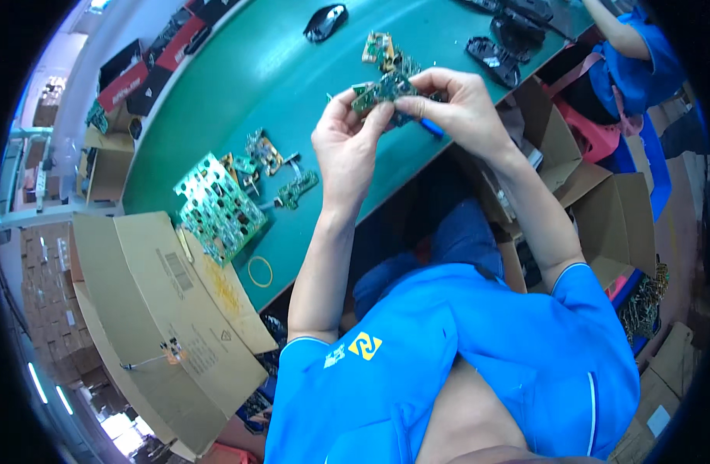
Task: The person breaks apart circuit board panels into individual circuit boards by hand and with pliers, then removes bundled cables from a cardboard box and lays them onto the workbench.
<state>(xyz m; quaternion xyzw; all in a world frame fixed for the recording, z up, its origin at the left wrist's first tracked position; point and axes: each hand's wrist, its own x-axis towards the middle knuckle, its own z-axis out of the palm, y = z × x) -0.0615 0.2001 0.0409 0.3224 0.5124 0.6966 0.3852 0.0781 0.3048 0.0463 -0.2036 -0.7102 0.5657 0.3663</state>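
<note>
Above the green table, my left hand [349, 139] and my right hand [471, 116] meet, both with fingers closed on small green circuit boards [391, 87]. Thumbs press on the front of the boards, and the fingers hide part of them. Whether the pieces are joined or separate I cannot tell. Just beyond my fingers lies a yellowish circuit board [379, 49] with more green board beside it. A blue stick-like thing [432, 128] shows under my right hand. To the left are a large green panel of boards [220, 209] and several loose small boards [297, 188].
A black mouse shell [325, 23] lies at the far side, with more black shells [494, 60] at far right. A rubber band [260, 271] is near the table's edge. Open cardboard boxes [169, 301] flank me. Another person's blue sleeve [641, 58] is at upper right.
</note>
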